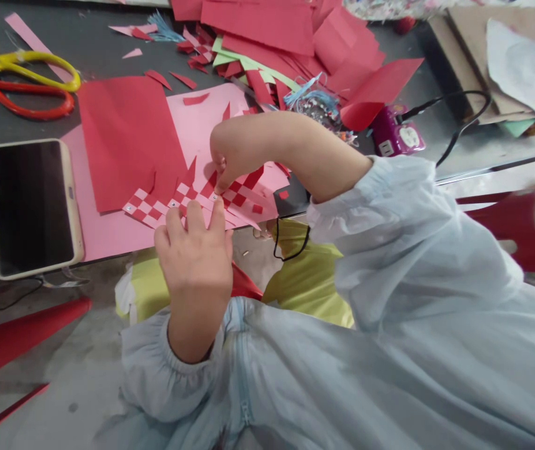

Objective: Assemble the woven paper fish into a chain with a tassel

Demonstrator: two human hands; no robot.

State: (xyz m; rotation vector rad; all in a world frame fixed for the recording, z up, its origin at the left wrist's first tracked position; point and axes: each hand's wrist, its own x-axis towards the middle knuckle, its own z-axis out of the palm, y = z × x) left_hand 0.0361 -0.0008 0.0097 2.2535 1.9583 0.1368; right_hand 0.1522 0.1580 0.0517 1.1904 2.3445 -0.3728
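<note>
A woven mat of red and pink paper strips (155,206) lies at the near edge of a dark table (103,44), on a pink sheet (108,231). My left hand (195,256) rests on the mat's near edge, fingers lying flat on the strips. My right hand (230,156) curls over from the right, its fingertips pinched on a strip of the weave. Both arms wear pale blue sleeves.
A phone (33,206) lies face up at the left. Yellow and red scissors (33,84) sit at the back left. A red sheet (127,137) lies by the weave; red paper scraps (295,37) pile behind. A purple device (394,131) with a black cable is right.
</note>
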